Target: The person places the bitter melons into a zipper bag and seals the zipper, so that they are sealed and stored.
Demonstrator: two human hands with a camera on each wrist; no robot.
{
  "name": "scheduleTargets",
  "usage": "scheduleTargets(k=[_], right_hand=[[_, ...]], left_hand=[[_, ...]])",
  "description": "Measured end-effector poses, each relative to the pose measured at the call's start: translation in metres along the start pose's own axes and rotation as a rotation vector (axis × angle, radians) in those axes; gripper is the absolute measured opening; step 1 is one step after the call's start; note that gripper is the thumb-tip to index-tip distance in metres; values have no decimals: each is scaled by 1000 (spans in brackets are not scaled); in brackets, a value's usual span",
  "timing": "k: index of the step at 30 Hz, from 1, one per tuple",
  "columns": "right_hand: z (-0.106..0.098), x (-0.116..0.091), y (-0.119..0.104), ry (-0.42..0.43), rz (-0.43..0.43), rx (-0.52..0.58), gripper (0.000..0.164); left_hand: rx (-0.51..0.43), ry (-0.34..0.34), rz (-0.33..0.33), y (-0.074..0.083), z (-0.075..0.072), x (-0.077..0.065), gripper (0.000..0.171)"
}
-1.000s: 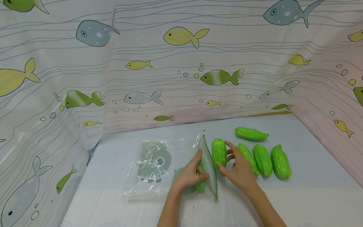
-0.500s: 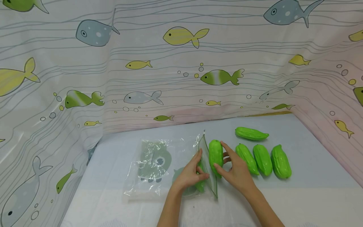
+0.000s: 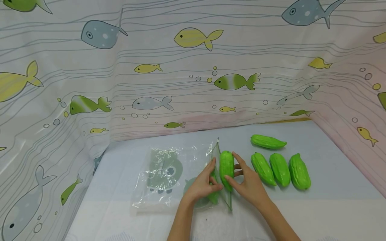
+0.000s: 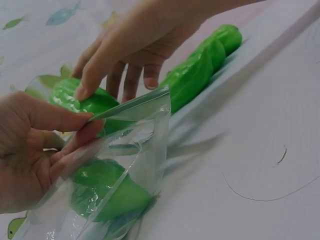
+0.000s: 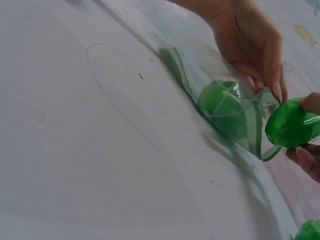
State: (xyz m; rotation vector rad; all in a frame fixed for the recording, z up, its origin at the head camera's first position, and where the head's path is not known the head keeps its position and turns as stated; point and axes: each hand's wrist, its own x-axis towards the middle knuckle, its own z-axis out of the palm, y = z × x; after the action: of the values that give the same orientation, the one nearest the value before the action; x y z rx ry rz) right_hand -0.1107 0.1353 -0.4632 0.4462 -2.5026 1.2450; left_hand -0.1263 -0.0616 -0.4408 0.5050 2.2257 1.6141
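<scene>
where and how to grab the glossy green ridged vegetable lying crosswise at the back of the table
Probably from above, with the grip across the thick middle of the glossy green ridged vegetable: it lies crosswise, both long sides free, and its right end tapers to a point.

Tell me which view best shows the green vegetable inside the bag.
The left wrist view: the bagged vegetable appears largest there, seen through the clear bag. The head view shows only parts around the left hand; the right wrist view shows it smaller.
</scene>
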Motion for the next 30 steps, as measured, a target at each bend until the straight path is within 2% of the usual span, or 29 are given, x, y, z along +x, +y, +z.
scheduleTargets(k=[11,22,30], right_hand=[[1,-1,-2,-74,81,-15,84],[2,-3,0,-203,145,-78,79],[5,-5,2,-270,144,-70,71]], left_hand=[[-10,5,2,0,1,2,97],[-152,-15,22,0,-2,1,95],[-178,-6,26,-1,-1,2,93]])
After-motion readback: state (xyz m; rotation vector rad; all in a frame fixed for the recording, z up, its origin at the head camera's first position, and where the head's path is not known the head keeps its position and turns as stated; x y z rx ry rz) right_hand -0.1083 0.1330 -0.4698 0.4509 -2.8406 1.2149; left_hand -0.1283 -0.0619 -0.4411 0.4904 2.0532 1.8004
